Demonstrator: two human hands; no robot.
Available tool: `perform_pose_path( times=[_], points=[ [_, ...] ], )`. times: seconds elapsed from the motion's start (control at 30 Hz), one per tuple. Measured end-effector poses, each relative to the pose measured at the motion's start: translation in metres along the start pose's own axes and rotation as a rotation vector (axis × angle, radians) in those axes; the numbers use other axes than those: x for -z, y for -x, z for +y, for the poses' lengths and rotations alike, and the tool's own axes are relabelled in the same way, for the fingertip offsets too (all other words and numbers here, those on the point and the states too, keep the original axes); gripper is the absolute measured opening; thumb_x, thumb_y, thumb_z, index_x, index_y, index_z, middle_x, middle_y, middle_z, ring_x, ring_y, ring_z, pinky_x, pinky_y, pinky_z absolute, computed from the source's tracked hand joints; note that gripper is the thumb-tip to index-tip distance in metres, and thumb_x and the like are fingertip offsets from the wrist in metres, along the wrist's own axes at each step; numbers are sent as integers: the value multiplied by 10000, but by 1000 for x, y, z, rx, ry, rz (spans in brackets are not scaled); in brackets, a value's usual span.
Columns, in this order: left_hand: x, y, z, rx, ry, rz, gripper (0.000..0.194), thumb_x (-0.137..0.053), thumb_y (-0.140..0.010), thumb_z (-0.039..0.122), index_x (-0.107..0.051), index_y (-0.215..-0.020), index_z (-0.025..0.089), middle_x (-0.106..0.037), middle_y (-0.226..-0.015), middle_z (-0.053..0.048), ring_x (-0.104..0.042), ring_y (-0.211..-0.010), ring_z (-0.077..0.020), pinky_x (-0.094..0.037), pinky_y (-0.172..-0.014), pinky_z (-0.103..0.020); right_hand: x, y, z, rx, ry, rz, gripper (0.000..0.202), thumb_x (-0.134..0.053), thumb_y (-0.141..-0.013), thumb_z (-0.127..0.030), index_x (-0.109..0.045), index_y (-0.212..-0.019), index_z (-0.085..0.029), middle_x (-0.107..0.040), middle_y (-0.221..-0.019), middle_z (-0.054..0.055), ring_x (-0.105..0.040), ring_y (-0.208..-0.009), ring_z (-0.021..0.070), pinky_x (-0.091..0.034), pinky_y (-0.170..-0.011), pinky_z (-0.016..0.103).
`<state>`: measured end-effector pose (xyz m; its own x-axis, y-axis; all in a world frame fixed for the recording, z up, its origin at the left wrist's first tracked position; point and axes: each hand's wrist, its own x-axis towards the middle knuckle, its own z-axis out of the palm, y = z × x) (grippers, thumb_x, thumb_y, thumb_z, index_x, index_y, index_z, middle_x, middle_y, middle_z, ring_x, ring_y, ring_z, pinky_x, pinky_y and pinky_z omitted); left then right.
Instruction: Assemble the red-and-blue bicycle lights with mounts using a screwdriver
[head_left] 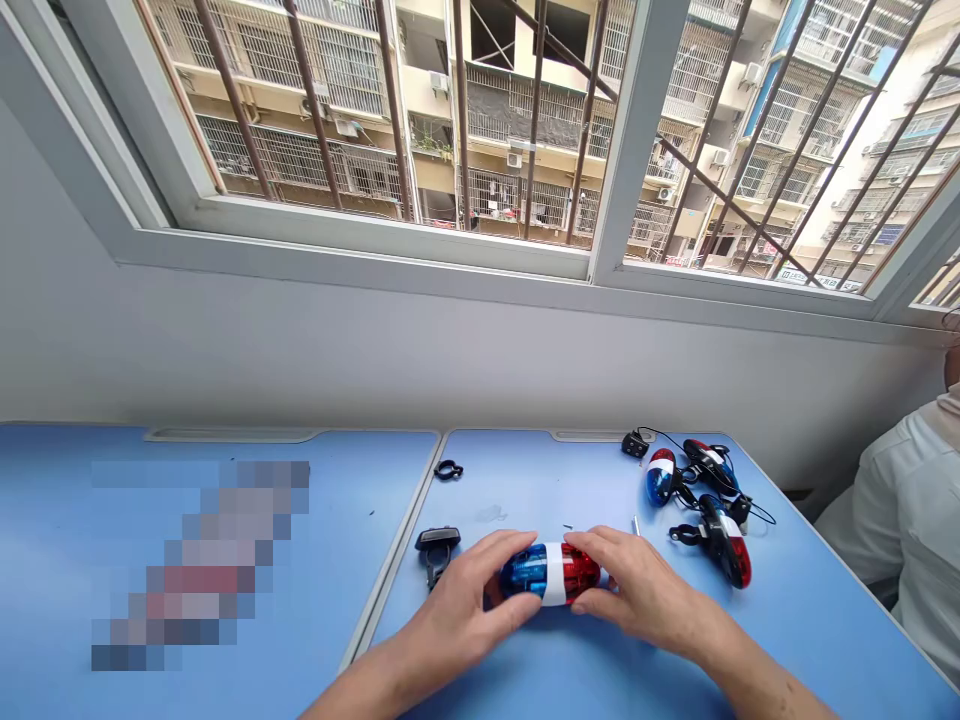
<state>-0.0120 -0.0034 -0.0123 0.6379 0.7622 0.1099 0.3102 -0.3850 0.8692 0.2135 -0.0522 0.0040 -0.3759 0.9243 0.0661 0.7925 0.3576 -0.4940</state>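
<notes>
A siren light (pixel 553 574) with a blue end, a white middle band and a red end lies lengthwise between my hands, low over the blue table. My left hand (pixel 487 590) grips the blue end with thumb and fingers. Around the red end, my right hand (pixel 626 590) is closed in the same way. A thin metal rod (pixel 636 525) shows just behind my right hand; the rest of it is hidden. Left of my left hand stands a black bracketed part (pixel 437 545), partly covered by the hand. The underside of the siren light is out of sight.
Several similar siren lights (pixel 724 540) with black clamps and cables lie at the table's right. A small black box (pixel 634 444) sits near them. A black ring clamp (pixel 448 469) lies by the table seam (pixel 401 545). A seated person (pixel 900 510) is at the right edge.
</notes>
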Motion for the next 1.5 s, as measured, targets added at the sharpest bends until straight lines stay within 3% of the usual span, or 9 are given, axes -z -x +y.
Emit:
perform_pose_path(
  times=[0.17, 0.4, 0.67, 0.77, 0.9, 1.27, 1.33, 1.4, 1.5],
  points=[
    [-4, 5, -8, -219, -204, -19, 588, -577, -744, 86, -473, -1290, 276, -562, -1264, -56, -515, -1128, -249, -421, -986, -381, 0, -1, -1, 1, -11, -7, 471, -714, -767, -249, -548, -1206, -206, -642, -953, 52, -584, -788, 187, -459, -684, 273],
    [-1, 4, -1, -204, -224, -34, 531, -545, -754, 52, -488, -1234, 271, -597, -1191, -39, -550, -1054, -219, -459, -910, -339, 6, 3, -11, 7, 27, -21, 539, -716, -774, -311, -513, -1254, -176, -624, -1087, 96, -586, -910, 230, -464, -771, 321],
    [3, 5, 7, -139, -226, -76, 465, -537, -731, 68, -525, -1160, 247, -638, -1054, -31, -575, -914, -209, -476, -788, -319, 10, -1, -15, -76, 17, -52, 354, -739, -748, -334, -641, -1067, -215, -663, -894, 31, -592, -787, 192, -429, -668, 261],
    [2, 7, 4, -123, -218, -66, 471, -534, -717, 66, -529, -1151, 250, -630, -1085, -35, -569, -943, -222, -469, -813, -329, 11, -1, -16, -98, 39, -64, 324, -729, -752, -353, -651, -1041, -227, -657, -899, 27, -589, -783, 188, -416, -663, 258],
    [0, 8, -1, -133, -219, -48, 473, -542, -730, 79, -515, -1162, 268, -612, -1132, -31, -558, -997, -233, -449, -877, -342, 9, -1, -13, -80, 57, -56, 331, -729, -744, -386, -647, -1024, -229, -651, -900, 23, -590, -778, 186, -408, -660, 258],
    [2, 6, 0, -81, -229, -107, 400, -567, -733, 115, -519, -1104, 257, -617, -1036, -14, -571, -893, -210, -450, -793, -305, 7, -1, -9, -33, 32, -47, 462, -750, -695, -476, -649, -1066, -220, -665, -901, 38, -611, -771, 202, -447, -649, 271],
    [1, 7, 2, -63, -223, -103, 395, -564, -731, 112, -516, -1096, 253, -620, -1014, -10, -572, -877, -202, -445, -783, -294, 10, -1, -3, -16, -33, 9, 480, -741, -714, -454, -632, -1117, -216, -670, -946, 44, -625, -791, 193, -469, -658, 265],
    [1, 6, 4, -44, -218, -99, 387, -564, -727, 116, -516, -1087, 248, -623, -1000, -8, -572, -861, -197, -441, -769, -285, 11, -3, 5, -15, -67, 139, 353, -665, -812, -369, -630, -1119, -198, -672, -968, 49, -634, -782, 165, -483, -659, 247],
    [1, 5, 8, -17, -217, -102, 373, -568, -719, 138, -523, -1075, 241, -628, -978, -9, -569, -831, -196, -438, -739, -282, 7, -9, 19, -28, 94, 368, 198, -503, -913, -224, -660, -1022, -169, -678, -917, 66, -627, -760, 157, -489, -681, 262]
  ],
)
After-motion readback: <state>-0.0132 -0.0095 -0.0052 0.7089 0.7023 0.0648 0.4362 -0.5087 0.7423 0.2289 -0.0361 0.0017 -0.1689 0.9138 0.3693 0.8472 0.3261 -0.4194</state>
